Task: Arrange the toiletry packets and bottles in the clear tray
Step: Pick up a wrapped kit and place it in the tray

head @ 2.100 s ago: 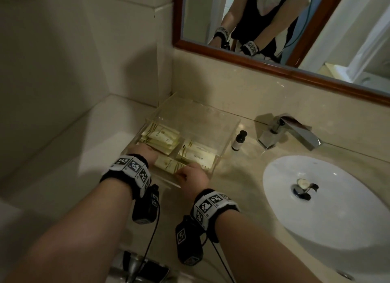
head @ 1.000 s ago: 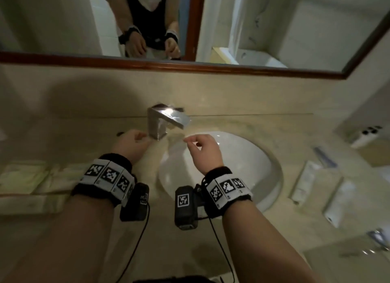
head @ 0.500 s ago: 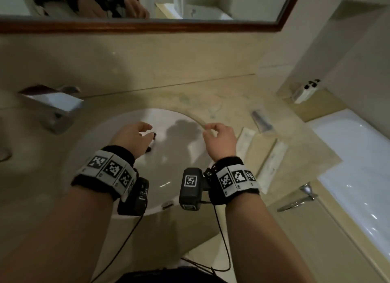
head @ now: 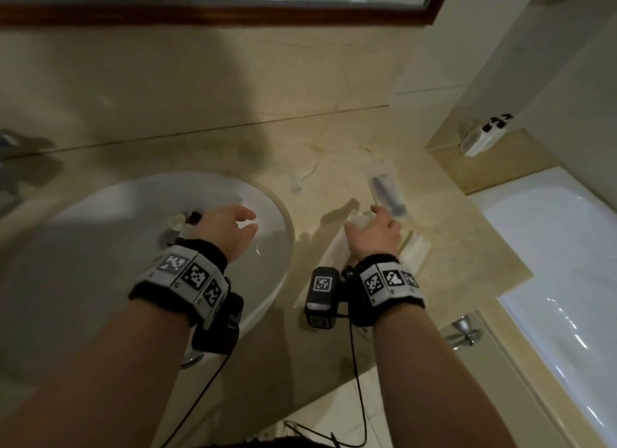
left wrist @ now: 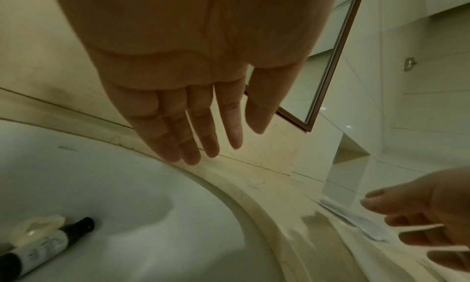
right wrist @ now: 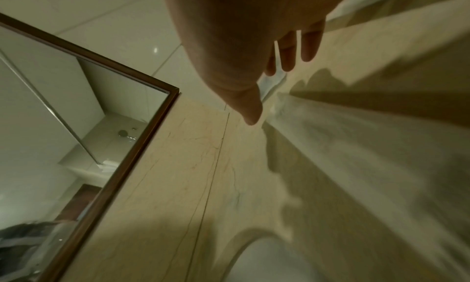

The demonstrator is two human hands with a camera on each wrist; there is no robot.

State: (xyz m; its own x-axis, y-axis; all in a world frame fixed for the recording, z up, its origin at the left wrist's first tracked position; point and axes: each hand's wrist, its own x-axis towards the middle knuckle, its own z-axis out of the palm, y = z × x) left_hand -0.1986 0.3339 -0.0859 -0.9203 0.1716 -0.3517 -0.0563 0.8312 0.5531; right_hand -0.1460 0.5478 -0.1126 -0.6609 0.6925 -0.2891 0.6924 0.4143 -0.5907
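A small dark bottle (head: pixel 193 218) with a white label lies in the sink beside the drain plug (left wrist: pixel 35 228); the left wrist view shows the bottle (left wrist: pixel 43 244) on its side. My left hand (head: pixel 248 220) hovers over the basin with straight fingers (left wrist: pixel 203 141), holding nothing. My right hand (head: pixel 370 214) reaches down over a white packet (head: pixel 334 250) on the counter, fingers extended (right wrist: pixel 287 55), gripping nothing that I can see. A second white packet (head: pixel 417 252) and a clear packet (head: pixel 387 193) with a dark item lie just beyond. The clear tray is out of view.
The white sink (head: pixel 283 234) fills the left. A bathtub (head: pixel 567 264) lies to the right, below the marble counter (head: pixel 334 153), with a chrome handle (head: pixel 464 330) near it. A mirror frame (head: pixel 233 13) runs along the top. A white holder (head: pixel 484 137) sits on the far ledge.
The view has swung right, away from the tray and past the faucet. Both hands moved right; my right hand has come down over the white packets, my left is over the sink.
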